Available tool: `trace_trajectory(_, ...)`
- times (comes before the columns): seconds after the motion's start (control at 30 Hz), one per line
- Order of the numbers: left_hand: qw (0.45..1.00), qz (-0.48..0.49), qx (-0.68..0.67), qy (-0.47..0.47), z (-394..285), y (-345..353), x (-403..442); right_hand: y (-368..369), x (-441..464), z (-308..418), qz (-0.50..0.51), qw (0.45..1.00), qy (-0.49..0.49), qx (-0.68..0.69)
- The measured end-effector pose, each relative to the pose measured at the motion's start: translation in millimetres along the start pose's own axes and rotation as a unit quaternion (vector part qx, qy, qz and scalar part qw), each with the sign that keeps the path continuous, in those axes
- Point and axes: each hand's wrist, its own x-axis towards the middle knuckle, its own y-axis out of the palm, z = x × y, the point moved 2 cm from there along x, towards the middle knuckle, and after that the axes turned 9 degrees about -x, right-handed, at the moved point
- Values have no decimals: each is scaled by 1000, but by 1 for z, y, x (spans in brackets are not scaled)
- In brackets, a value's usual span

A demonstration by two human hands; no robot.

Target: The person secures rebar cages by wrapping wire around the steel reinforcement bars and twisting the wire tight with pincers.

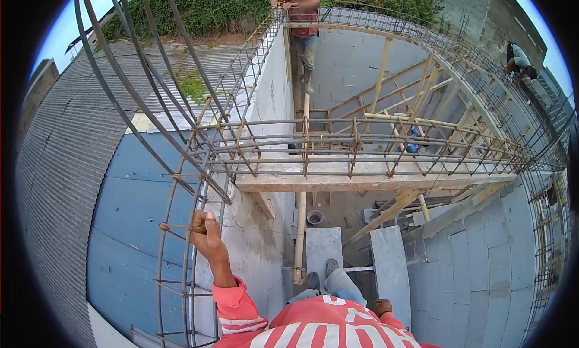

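My left hand (208, 234) is closed around a steel bar of the rebar cage (175, 257) that runs along the top of the left wall, thumb pointing up. Steel stirrups tie the cage's long bars together beside my fist. My right hand (382, 307) hangs low by my side, near a grey plank (392, 269). Its fingers look curled, and whatever may be inside them is hidden. Ahead, a second rebar cage (362, 144) crosses above a wooden formwork board (374, 182). My shoes rest on another grey plank (324, 248).
Tall bent rebars (145, 76) rise at the left corner above a blue roof sheet (139, 209). One person (304, 28) stands on a bamboo pole (301, 227) ahead; another person (518, 63) crouches at the far right. A bucket (315, 216) stands on the floor far below.
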Motion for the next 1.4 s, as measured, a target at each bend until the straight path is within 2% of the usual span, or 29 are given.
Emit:
trace_trajectory(0.07, 1000, -3, 4, -1, 2, -2, 1, -5, -5, 3, -32, 990, -103, -87)
trace_trajectory(0.1, 1000, -4, 4, -3, 2, -2, 0, -5, -4, 6, -32, 990, -102, -89)
trace_trajectory(0.17, 1000, -7, 6, -8, 0, -1, 0, -3, 0, 13, 27, 998, -49, -5)
trace_trajectory(0.27, 1000, -7, 3, -6, 0, 0, 0, 3, 7, 20, 2, 996, -49, -74)
trace_trajectory(0.37, 1000, -11, 8, 5, 0, 0, -1, -15, 2, 27, 16, 999, -23, -19)
trace_trajectory(0.67, 999, -26, 37, 13, 6, -4, -1, -21, -6, 21, 22, 998, -36, 51)
trace_trajectory(0.7, 999, -28, 33, 17, 7, -4, -1, -4, 8, 6, 9, 997, -81, 14)
trace_trajectory(0.73, 999, -30, 31, 23, 8, -4, -1, 0, 11, 3, 23, 999, -21, 21)
trace_trajectory(0.8, 999, -31, 29, 30, 10, -4, 0, 4, 12, -4, 4, 1000, 13, 1)
trace_trajectory(1.03, 998, -38, 28, 28, 9, -4, -2, -1, 17, -15, 7, 998, 40, 42)
trace_trajectory(1.13, 999, -38, 27, 27, 8, -3, 0, -3, 18, -8, -13, 997, -10, 70)
trace_trajectory(1.2, 999, -38, 22, 28, 6, -1, -2, 2, 20, -5, -66, 991, -44, 108)
trace_trajectory(1.4, 999, -25, 24, 29, 8, -4, -2, 7, 12, 1, -92, 986, -72, 120)
